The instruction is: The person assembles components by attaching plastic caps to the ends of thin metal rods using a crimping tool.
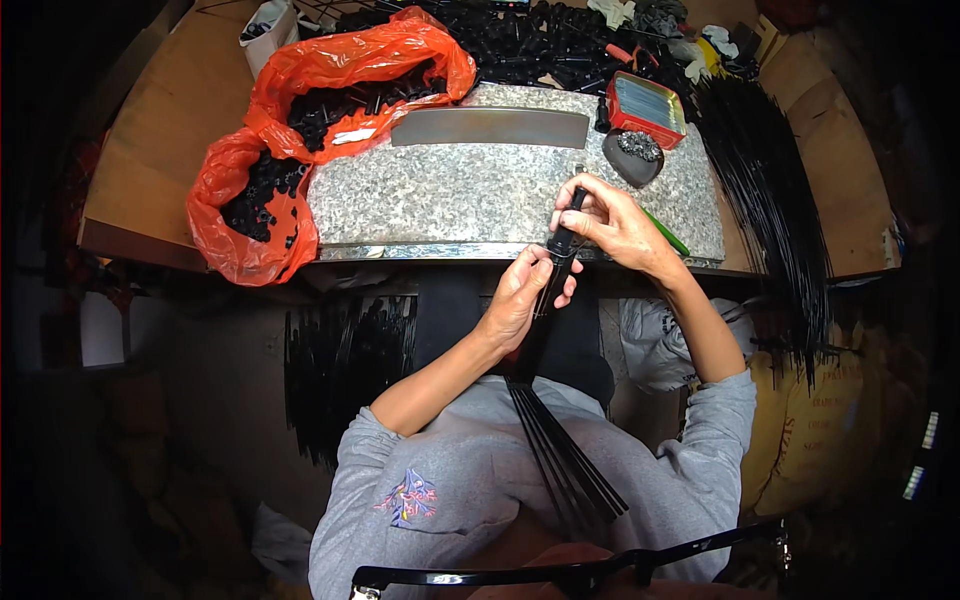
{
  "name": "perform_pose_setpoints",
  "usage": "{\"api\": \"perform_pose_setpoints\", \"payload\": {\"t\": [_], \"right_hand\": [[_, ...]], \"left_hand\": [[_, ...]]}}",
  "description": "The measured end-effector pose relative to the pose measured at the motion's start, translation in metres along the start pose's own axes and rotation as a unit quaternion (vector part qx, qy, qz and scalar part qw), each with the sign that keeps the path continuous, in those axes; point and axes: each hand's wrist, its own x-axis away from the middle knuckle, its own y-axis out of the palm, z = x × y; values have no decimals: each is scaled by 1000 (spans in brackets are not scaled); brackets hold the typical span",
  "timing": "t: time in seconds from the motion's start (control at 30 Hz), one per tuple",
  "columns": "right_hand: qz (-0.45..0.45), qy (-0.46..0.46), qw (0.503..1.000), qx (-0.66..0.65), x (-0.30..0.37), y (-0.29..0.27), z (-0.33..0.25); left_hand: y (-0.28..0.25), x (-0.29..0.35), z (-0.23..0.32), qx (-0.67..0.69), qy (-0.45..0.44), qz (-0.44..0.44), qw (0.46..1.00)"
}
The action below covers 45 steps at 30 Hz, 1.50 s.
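Note:
My left hand [515, 295] is closed round the black body of what looks like an umbrella frame [561, 243], just off the near edge of the stone slab [450, 195]. Thin black ribs [562, 445] fan out from its lower end toward my chest. My right hand [618, 228] pinches the frame's narrow upper end between thumb and fingers, over the slab's edge. The fingers partly hide the parts where they grip. Beside the right wrist lies a green tool or stick [668, 234].
Two orange plastic bags [345, 55] of small black parts stand at the left. A flat metal bar [490, 127] lies on the slab. A red tin [645, 108] and a dark dish [632, 160] of tiny metal pieces sit to the right. Long black rods [770, 190] hang over the right edge.

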Motion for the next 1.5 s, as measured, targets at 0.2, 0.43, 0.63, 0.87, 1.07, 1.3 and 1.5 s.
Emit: {"api": "perform_pose_setpoints", "payload": {"t": [0.2, 0.43, 0.63, 0.87, 1.07, 1.3, 1.5], "right_hand": [[-14, 1, 992, 128, -1, 2, -13], [-31, -3, 982, 187, -1, 3, -21], [-66, -16, 992, 104, -8, 0, -7], [-39, 1, 995, 87, -4, 7, -6], [79, -69, 987, 122, 15, 21, 1], [157, -102, 966, 176, 29, 49, 13], [158, -93, 972, 144, 27, 46, 17]], "left_hand": [[-3, 0, -1, -2, 12, -3, 1000], [-3, -1, -2, -11, 16, 1, 1000], [-1, 0, 1, -15, 31, -4, 999], [1, 2, 3, -43, 41, -1, 998], [-2, 2, 6, -59, 64, 19, 996], [-5, 1, 7, -58, 57, 41, 996], [-5, 3, 8, -67, 40, 13, 997]]}}
